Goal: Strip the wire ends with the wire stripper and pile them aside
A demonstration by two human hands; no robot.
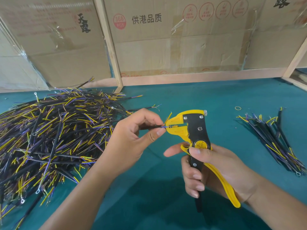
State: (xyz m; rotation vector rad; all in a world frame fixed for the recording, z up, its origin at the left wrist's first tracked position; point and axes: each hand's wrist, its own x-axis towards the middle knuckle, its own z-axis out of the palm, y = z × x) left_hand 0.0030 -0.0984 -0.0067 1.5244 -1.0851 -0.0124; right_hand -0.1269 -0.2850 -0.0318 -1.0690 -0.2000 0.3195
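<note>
My right hand [214,170] grips the handles of a yellow and black wire stripper [194,130], its jaws pointing left. My left hand [132,135] pinches a black cable [152,127] between thumb and fingers. The cable's blue inner wire sits in the stripper's jaws, and its yellow inner wire sticks up beside them. A big heap of black cables with yellow and purple ends [49,135] covers the left of the green table [182,100]. A smaller pile of such cables [275,140] lies at the right.
Cardboard boxes [166,39] in a wooden frame [109,44] stand along the back of the table. A yellow rubber band [237,108] lies near the small pile. A few stray cables [146,108] reach out from the big heap toward the middle.
</note>
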